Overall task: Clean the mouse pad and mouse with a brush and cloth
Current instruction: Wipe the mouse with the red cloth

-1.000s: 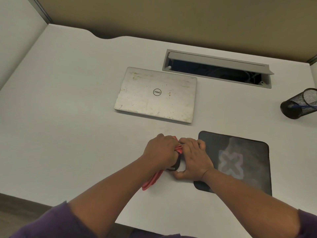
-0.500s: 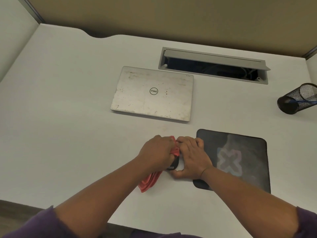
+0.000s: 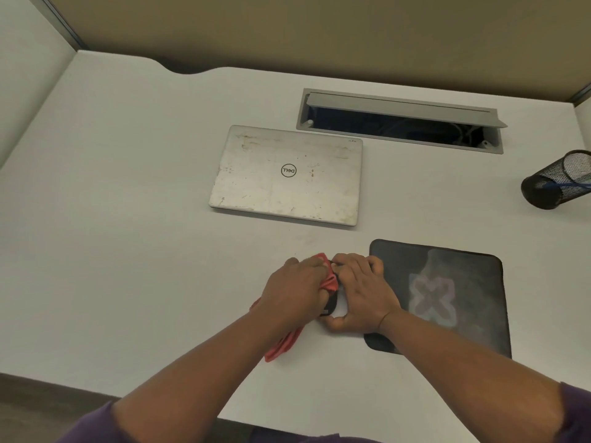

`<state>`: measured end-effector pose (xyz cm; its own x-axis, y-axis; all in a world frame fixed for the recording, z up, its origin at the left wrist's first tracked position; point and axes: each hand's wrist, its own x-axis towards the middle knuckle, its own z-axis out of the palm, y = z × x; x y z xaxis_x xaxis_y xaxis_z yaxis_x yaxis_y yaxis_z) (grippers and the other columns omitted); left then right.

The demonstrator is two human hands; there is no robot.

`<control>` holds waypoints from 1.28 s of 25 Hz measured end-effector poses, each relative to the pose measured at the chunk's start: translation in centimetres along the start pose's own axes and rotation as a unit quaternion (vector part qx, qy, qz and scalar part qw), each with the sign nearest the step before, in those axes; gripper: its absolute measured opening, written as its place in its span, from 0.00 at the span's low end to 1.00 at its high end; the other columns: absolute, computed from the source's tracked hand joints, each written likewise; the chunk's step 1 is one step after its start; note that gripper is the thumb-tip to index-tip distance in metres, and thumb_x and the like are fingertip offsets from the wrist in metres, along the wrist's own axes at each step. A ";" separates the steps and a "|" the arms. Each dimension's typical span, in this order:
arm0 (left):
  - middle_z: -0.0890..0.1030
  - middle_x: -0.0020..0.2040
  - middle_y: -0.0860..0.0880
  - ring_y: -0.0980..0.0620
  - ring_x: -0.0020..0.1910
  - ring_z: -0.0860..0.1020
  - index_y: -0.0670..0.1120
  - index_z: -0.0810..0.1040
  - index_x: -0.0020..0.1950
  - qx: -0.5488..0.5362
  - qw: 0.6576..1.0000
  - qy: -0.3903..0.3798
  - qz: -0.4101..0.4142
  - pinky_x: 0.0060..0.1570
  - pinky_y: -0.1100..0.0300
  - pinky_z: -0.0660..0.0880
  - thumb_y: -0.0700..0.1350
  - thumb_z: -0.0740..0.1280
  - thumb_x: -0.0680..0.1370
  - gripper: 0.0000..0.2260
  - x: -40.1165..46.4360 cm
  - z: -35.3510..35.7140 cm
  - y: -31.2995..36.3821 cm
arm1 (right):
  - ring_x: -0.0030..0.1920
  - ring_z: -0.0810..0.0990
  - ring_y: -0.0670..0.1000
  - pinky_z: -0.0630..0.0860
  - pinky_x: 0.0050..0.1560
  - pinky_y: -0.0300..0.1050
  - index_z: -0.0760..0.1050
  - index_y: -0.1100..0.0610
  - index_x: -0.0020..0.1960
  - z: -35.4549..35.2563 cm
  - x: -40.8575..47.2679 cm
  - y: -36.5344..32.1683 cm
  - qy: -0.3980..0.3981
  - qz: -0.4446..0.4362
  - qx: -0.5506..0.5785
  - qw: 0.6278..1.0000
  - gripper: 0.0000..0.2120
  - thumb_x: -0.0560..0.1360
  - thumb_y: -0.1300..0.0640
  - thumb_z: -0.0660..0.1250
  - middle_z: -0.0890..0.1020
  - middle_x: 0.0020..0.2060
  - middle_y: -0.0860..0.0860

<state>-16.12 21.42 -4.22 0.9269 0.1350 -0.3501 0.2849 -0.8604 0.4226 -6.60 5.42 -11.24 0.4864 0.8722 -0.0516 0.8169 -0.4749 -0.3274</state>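
Left hand (image 3: 295, 287): fingers curled round a red cloth (image 3: 329, 281), pressing it against the left flank of the mouse (image 3: 331, 306). Loose tail of the cloth trails out below the wrist toward 7 o'clock, lying on the desk (image 3: 128, 219).

Right hand (image 3: 361, 292): fingers and thumb curled round the mouse from the right, bracing it. Only a thin dark sliver of the mouse shows between the two hands; the rest is covered. It sits on bare desk, just off the left edge of the mouse pad (image 3: 447, 292), at the pad's 9 o'clock. The right wrist lies over the pad's near-left corner.

Progress (judgement): mouse wiping with cloth is under way. Whether the pad has been cleaned cannot be told; its surface looks dull and mottled around the printed mark. No brush in view, so the brushing stage cannot be placed.

Clearance: desk's near edge lies close, at 6 o'clock under the forearms. Closed laptop (image 3: 286, 174) at 12 o'clock, apart from the hands. Open cable tray (image 3: 399, 121) beyond it, toward 1 o'clock. Mesh pen cup (image 3: 556, 180) tipped on its side, 2 o'clock, well apart. Widest open desk runs from 9 to 11 o'clock.
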 end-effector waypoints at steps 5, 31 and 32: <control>0.77 0.52 0.54 0.50 0.45 0.69 0.49 0.77 0.51 0.012 1.000 0.000 0.014 0.46 0.51 0.75 0.47 0.62 0.75 0.08 -0.4 0.1 0.5 | 0.65 0.70 0.54 0.58 0.66 0.55 0.69 0.54 0.64 0.1 -0.2 0.2 -0.013 0.005 -0.004 1.000 0.43 0.60 0.25 0.64 0.70 0.64 0.50; 0.75 0.69 0.53 0.46 0.52 0.72 0.49 0.76 0.66 0.017 1.000 0.013 0.022 0.51 0.49 0.75 0.46 0.60 0.77 0.18 -2.5 0.8 -0.9 | 0.66 0.70 0.54 0.57 0.67 0.55 0.69 0.56 0.65 0.0 -0.1 0.1 -0.007 0.008 -0.017 1.000 0.46 0.62 0.22 0.62 0.71 0.66 0.51; 0.76 0.68 0.53 0.46 0.52 0.72 0.49 0.76 0.66 0.021 0.999 0.013 0.021 0.51 0.49 0.75 0.46 0.60 0.77 0.18 -2.3 0.7 -0.7 | 0.66 0.70 0.54 0.57 0.67 0.55 0.70 0.56 0.65 0.0 -0.1 0.1 -0.007 0.008 -0.019 1.000 0.46 0.62 0.22 0.62 0.71 0.66 0.51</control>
<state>-18.67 21.39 -4.34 0.9440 0.1111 -0.3107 0.2360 -0.8854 0.4004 -6.53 5.25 -11.23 0.4944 0.8664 -0.0698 0.8208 -0.4918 -0.2906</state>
